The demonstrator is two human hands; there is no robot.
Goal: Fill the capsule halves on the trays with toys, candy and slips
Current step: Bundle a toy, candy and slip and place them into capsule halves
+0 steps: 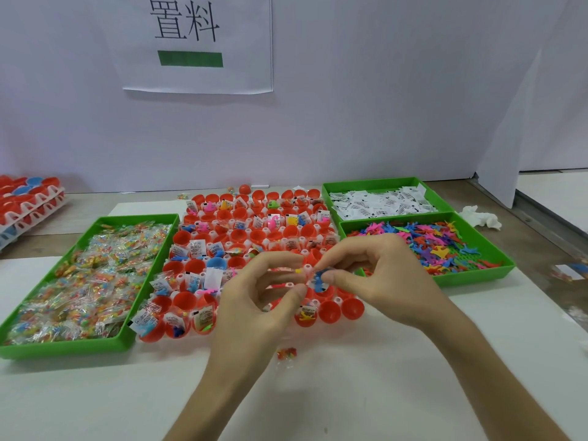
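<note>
Over the tray's near side, the right hand pinches a small blue toy between thumb and forefinger. The left hand curls in at its 9 o'clock; whether it grips anything cannot be told. Empty capsule halves lie just below, toward 5 o'clock. The drop would probably go best kept low over one empty half, so the toy doesn't bounce into filled neighbours.

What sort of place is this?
Probably a factory packing station: green plastic bins of wrapped candy, white paper slips and small plastic toys, rows of red plastic capsule halves, a printed paper sign on the partition.
</note>
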